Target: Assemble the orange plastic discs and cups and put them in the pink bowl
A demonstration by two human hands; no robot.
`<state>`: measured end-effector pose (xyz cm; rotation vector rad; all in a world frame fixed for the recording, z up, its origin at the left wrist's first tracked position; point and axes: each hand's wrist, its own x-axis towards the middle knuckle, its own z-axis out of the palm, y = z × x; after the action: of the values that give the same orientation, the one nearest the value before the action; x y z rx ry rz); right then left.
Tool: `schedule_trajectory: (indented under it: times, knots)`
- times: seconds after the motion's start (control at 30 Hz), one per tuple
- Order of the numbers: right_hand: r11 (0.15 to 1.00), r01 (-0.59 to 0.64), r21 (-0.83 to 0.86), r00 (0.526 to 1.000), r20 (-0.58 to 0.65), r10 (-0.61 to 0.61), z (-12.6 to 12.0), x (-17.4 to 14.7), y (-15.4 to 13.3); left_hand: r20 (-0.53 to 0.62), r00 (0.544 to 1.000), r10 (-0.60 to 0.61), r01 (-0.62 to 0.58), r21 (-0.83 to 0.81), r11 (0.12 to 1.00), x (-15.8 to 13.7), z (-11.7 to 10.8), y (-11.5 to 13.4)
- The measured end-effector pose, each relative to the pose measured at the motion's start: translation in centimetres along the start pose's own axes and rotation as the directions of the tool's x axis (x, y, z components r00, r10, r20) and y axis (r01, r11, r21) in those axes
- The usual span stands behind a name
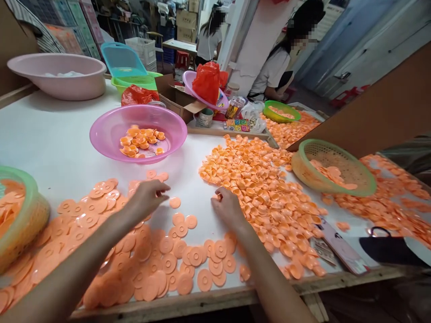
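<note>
My left hand [151,196] is above the edge of a spread of flat orange plastic discs [90,220]. Its fingers are bent and a little apart, and nothing shows between them. One loose orange disc [174,202] lies on the white table just beside its fingertips. My right hand [228,207] is at the left edge of a heap of small orange plastic cups [262,188]. Its thumb and fingers are closed on a small orange cup [216,196], mostly covered by the fingers. Beyond both hands, a pink basin [101,139] holds several orange cup-shaped pieces [138,140].
Green-rimmed baskets with orange pieces stand at the left [37,211] and right [301,172]. A phone [341,246] and a black item [387,250] lie at the front right. A cardboard box [175,101] and a pale pink basin [81,83] stand behind. Two people are farther back.
</note>
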<state>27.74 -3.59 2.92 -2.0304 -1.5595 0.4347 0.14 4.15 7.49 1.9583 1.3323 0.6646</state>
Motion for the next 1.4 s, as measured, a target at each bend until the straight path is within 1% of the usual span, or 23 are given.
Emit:
schedule_trajectory:
  times: [0.03, 0.1, 0.17, 0.23, 0.27, 0.33, 0.4, 0.43, 0.47, 0.53, 0.6, 0.63, 0.7, 0.77, 0.83, 0.9, 1.03, 1.17, 1.3, 1.33, 1.4]
  knots:
    - [0.995, -0.044, 0.095, 0.999, 0.019, 0.042, 0.0, -0.1, 0.0, 0.055, 0.998, 0.008, -0.010, 0.040, 0.999, -1.0, 2.3, -0.6]
    - [0.946, -0.158, 0.284, 0.986, 0.087, 0.139, 0.1, -0.3, -0.2, 0.079, 0.996, 0.030, -0.038, 0.100, 0.994, -1.8, 5.9, -1.3]
    - [0.881, -0.244, 0.407, 0.970, 0.123, 0.212, 0.1, -0.6, -0.3, 0.048, 0.998, 0.040, -0.045, 0.103, 0.994, -1.6, 7.8, -1.0]
    - [0.842, -0.272, 0.466, 0.962, 0.101, 0.255, 0.2, -0.8, -0.4, 0.037, 0.999, 0.038, -0.041, 0.077, 0.996, -1.1, 8.3, -0.1]
    - [0.829, -0.277, 0.486, 0.959, 0.086, 0.271, 0.2, -0.9, -0.4, 0.068, 0.997, 0.046, -0.051, 0.077, 0.996, -1.0, 8.1, 0.4]
    - [0.794, -0.297, 0.530, 0.950, 0.080, 0.302, 0.1, -1.2, -0.4, 0.204, 0.977, 0.064, -0.091, 0.128, 0.988, -1.7, 7.5, 1.0]
    - [0.750, -0.342, 0.566, 0.935, 0.122, 0.334, 0.0, -1.8, -0.6, 0.357, 0.932, 0.058, -0.136, 0.197, 0.971, -3.2, 7.1, 1.2]
    - [0.740, -0.360, 0.568, 0.930, 0.153, 0.335, -0.1, -2.2, -0.7, 0.397, 0.917, 0.045, -0.142, 0.219, 0.965, -4.1, 7.2, 1.1]
    - [0.744, -0.365, 0.559, 0.930, 0.182, 0.319, -0.2, -2.6, -0.9, 0.411, 0.911, 0.038, -0.142, 0.225, 0.964, -4.9, 7.4, 1.1]
    - [0.790, -0.325, 0.520, 0.945, 0.216, 0.247, -0.1, -3.7, -1.4, 0.377, 0.924, 0.063, -0.149, 0.205, 0.967, -6.2, 8.5, 1.1]
    - [0.846, -0.250, 0.472, 0.963, 0.211, 0.167, 0.0, -4.8, -1.8, 0.328, 0.936, 0.125, -0.187, 0.163, 0.969, -6.7, 9.7, 1.4]
    - [0.862, -0.230, 0.452, 0.968, 0.202, 0.152, 0.0, -5.3, -2.0, 0.308, 0.939, 0.153, -0.205, 0.143, 0.968, -6.7, 10.2, 1.6]
    - [0.864, -0.242, 0.442, 0.966, 0.195, 0.171, 0.1, -6.2, -2.1, 0.281, 0.943, 0.180, -0.222, 0.125, 0.967, -6.6, 10.7, 1.8]
    - [0.836, -0.287, 0.467, 0.954, 0.221, 0.204, 0.1, -7.0, -2.1, 0.277, 0.943, 0.182, -0.225, 0.131, 0.966, -6.3, 10.4, 1.7]
    - [0.818, -0.313, 0.483, 0.943, 0.263, 0.205, 0.2, -7.6, -2.1, 0.295, 0.934, 0.199, -0.248, 0.139, 0.959, -6.3, 10.0, 1.4]
    - [0.832, -0.312, 0.459, 0.940, 0.275, 0.201, 0.7, -8.1, -2.3, 0.303, 0.925, 0.228, -0.278, 0.133, 0.951, -6.5, 9.7, 1.0]
    - [0.890, -0.269, 0.369, 0.954, 0.226, 0.195, 1.9, -8.2, -3.2, 0.255, 0.932, 0.259, -0.297, 0.123, 0.947, -6.9, 10.3, 0.4]
    - [0.947, -0.161, 0.277, 0.971, 0.216, 0.102, 2.3, -7.7, -4.1, 0.218, 0.946, 0.238, -0.264, 0.101, 0.959, -6.9, 10.6, 0.4]
    - [0.975, -0.099, 0.196, 0.969, 0.242, 0.050, 2.0, -7.3, -4.5, 0.167, 0.966, 0.198, -0.206, 0.030, 0.978, -6.8, 9.6, 0.9]
    - [0.979, -0.086, 0.182, 0.967, 0.251, 0.038, 1.9, -7.3, -4.5, 0.167, 0.970, 0.179, -0.181, 0.001, 0.983, -6.8, 9.4, 1.1]
    - [0.987, -0.047, 0.151, 0.965, 0.261, 0.006, 1.8, -7.2, -4.6, 0.217, 0.971, 0.102, -0.088, -0.070, 0.994, -6.7, 9.1, 1.5]
